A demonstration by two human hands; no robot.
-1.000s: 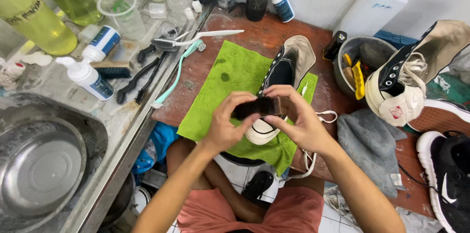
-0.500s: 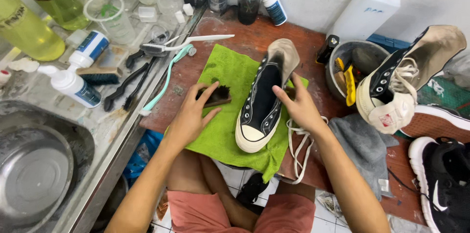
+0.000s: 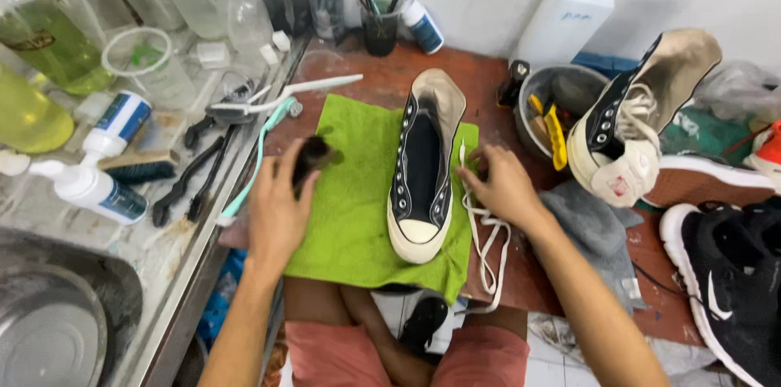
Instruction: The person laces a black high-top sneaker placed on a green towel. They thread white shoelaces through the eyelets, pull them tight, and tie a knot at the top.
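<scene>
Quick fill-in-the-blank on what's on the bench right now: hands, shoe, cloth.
1. The left hand holds a dark ____.
2. The black high-top sneaker lies on a ____ cloth.
3. The right hand touches the white ____ beside the sneaker.
4. The metal bowl sits to the sneaker's ____.

Missing: brush; green; shoelace; right

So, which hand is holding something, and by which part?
The left hand holds a dark brush by its near end. The right hand rests on the white laces; a grip cannot be told.
</scene>
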